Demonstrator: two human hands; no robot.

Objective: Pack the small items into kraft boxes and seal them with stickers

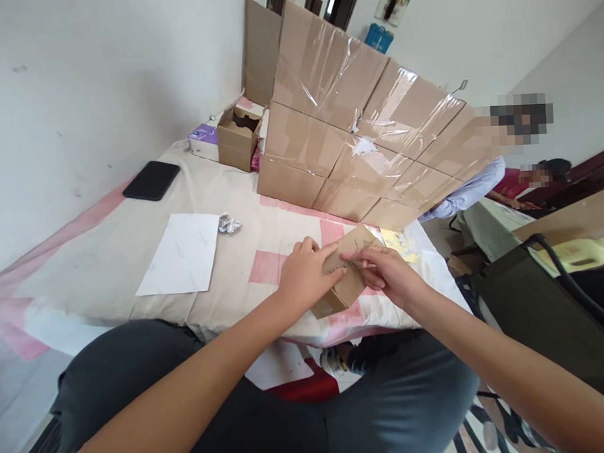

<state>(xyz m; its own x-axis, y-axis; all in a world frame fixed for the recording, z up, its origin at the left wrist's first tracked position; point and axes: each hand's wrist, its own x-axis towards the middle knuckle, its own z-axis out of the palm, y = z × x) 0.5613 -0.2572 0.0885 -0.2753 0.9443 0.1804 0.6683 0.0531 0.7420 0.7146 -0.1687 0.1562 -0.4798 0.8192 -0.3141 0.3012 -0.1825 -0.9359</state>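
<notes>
A small brown cardboard box with dark printed marks on its top lies near the table's front edge, set at a slant. My left hand grips it from the left, thumb and fingers over its top and near side. On the right, my right hand has its index finger along the top edge and its other fingers curled against the side. Both hands touch the box and partly cover it. A yellow printed sheet lies just beyond my right hand.
Stacked, taped cardboard boxes form a wall behind. On the cloth-covered table lie white paper, a crumpled wrapper and a black tablet-like object. An opened carton stands behind. Two other people are at right, near a chair.
</notes>
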